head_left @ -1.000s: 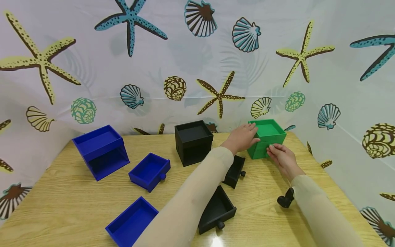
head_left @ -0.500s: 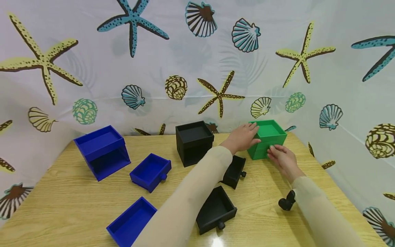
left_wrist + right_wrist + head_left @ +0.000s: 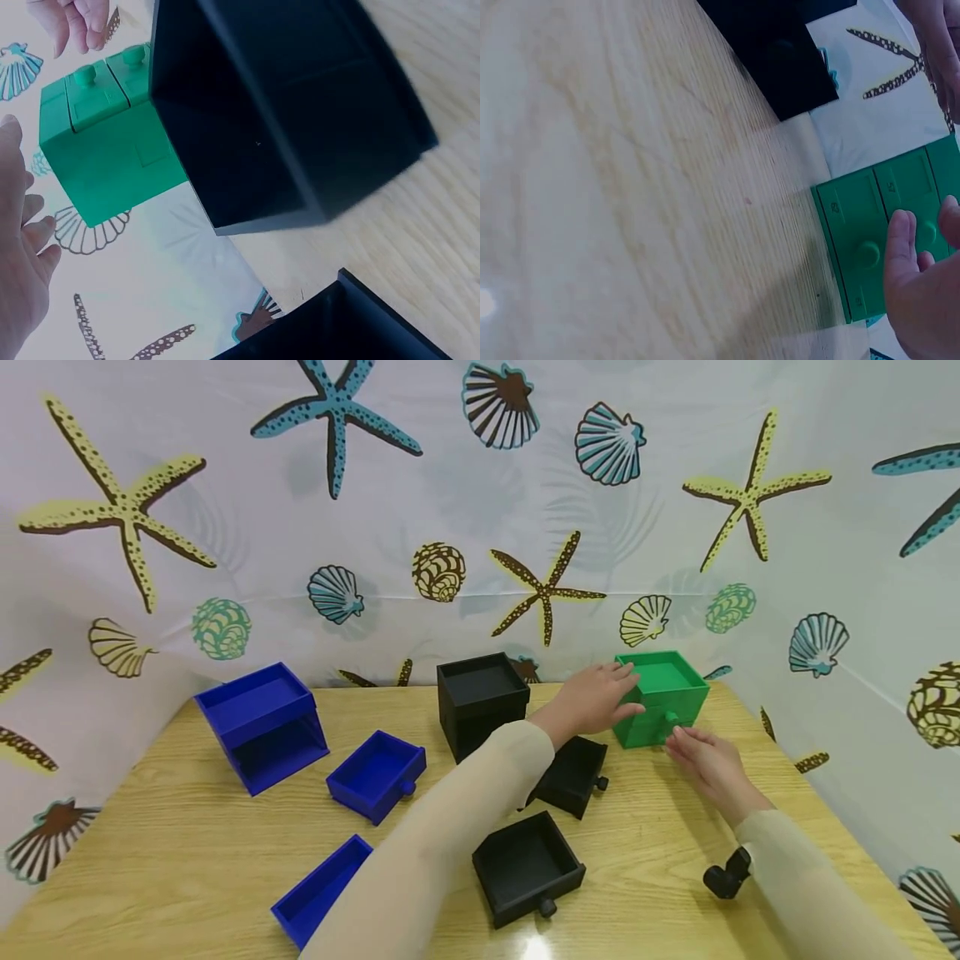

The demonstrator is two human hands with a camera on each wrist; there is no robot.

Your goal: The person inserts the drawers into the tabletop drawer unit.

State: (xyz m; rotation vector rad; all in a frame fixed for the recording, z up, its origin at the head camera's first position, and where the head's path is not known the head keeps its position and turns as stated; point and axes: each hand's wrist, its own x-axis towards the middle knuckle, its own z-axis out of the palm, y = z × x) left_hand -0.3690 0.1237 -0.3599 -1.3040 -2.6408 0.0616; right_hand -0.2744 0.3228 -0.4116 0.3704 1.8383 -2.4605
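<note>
The small green cabinet (image 3: 663, 697) stands at the back right. Both its drawers, each with a round knob, sit inside it; the right wrist view shows one knob (image 3: 866, 253) bare. Beside the cabinet's left edge my left hand (image 3: 592, 700) hovers with fingers extended, and in the left wrist view a gap parts this hand (image 3: 21, 247) from the green side wall. In front of the drawer faces is my right hand (image 3: 708, 764). Its fingers (image 3: 901, 236) reach out fairly straight over the drawer fronts, close to a knob, holding nothing.
A black cabinet (image 3: 480, 693) with an open front stands left of the green one, with two black drawers (image 3: 573, 772) (image 3: 525, 864) before it. Farther left are a blue cabinet (image 3: 258, 714) and two blue drawers (image 3: 375, 772) (image 3: 322, 893). A patterned cloth (image 3: 465, 527) hangs behind the table.
My right hand has drawn back from the green drawer front, so a knob shows now. My left hand has eased leftward off the cabinet. The view has shifted slightly.
</note>
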